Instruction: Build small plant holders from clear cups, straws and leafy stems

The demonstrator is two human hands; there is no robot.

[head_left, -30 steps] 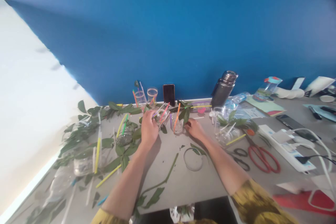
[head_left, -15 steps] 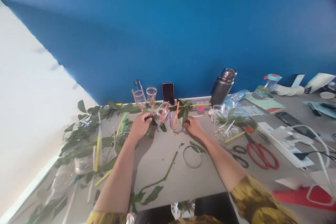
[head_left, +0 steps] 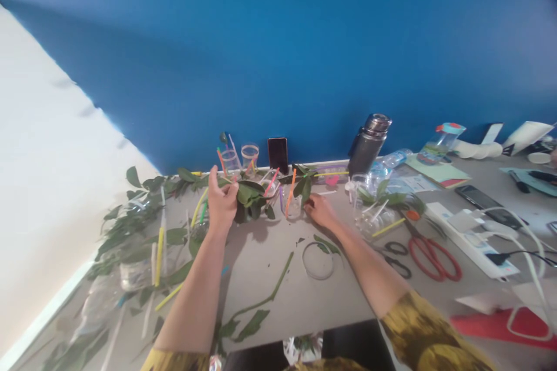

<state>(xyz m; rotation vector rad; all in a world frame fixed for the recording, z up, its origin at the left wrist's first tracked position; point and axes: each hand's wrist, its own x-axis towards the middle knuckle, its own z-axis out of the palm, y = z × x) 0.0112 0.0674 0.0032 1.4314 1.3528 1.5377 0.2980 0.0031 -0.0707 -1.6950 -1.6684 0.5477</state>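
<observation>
My left hand (head_left: 223,200) pinches a leafy green sprig (head_left: 251,194) between thumb and fingers, with one finger pointing up. Its broad leaves hang over the table, left of a clear plastic cup (head_left: 294,207). An orange straw (head_left: 290,192) and a purple one stand at that cup, and dark green leaves (head_left: 303,186) lean over its rim. Curled at the cup's right side is my right hand (head_left: 321,210), its fingertips against the cup; the exact contact is partly hidden. Behind the sprig, a pink straw (head_left: 272,181) slants up from another clear cup.
A cut stem (head_left: 278,284) and a clear ring (head_left: 318,261) lie in front. Leaves, straws and plastic cups (head_left: 134,275) crowd the left. Rightward are red-handled scissors (head_left: 435,258), a power strip (head_left: 472,240) and a thermos (head_left: 369,145). A phone (head_left: 278,153) leans against the blue wall.
My left hand has shifted slightly left and turned, one finger now raised. The sprig's leaves have come up into fuller view beside it. My right hand has stayed at the cup.
</observation>
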